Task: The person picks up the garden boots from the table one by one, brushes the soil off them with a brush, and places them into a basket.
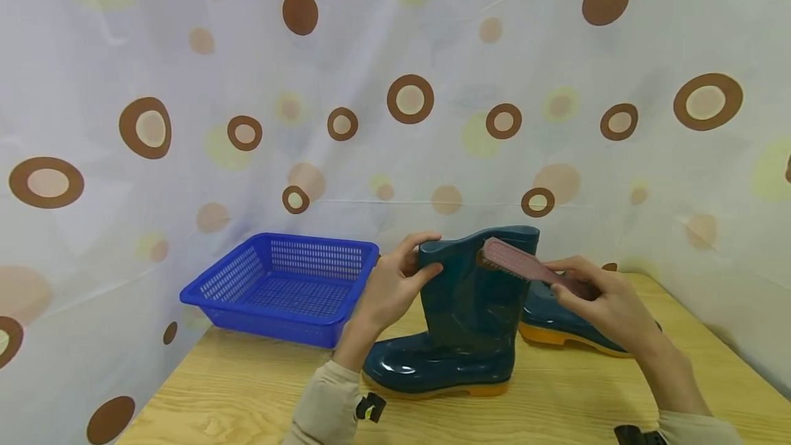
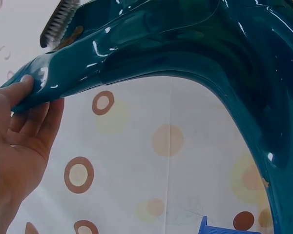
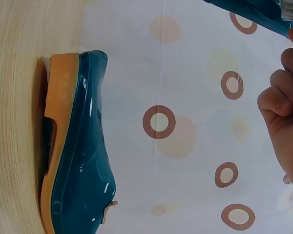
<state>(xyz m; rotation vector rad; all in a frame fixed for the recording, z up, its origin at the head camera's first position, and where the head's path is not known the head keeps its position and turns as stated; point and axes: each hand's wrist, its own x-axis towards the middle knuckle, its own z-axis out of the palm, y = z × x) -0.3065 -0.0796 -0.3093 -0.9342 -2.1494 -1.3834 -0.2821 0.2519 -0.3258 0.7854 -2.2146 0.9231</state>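
Note:
A dark teal rubber boot (image 1: 469, 307) with a yellow-orange sole stands upright on the table, toe to the left. My left hand (image 1: 395, 287) pinches the top rim of its shaft, thumb outside and fingers behind. In my right hand (image 1: 608, 301) is the handle of a pink scrub brush (image 1: 516, 259), its bristles against the upper shaft. A brown smear (image 2: 71, 39) shows beside the bristles in the left wrist view. The other rubber boot (image 3: 85, 146) sits behind on the right, with a brown bit stuck on its upper.
A blue plastic basket (image 1: 272, 335) with slotted sides stands at the table's back left. The wooden table (image 1: 247, 390) backs onto a white curtain (image 1: 371, 170) with brown circles. Both wrists carry dark straps over beige sleeves.

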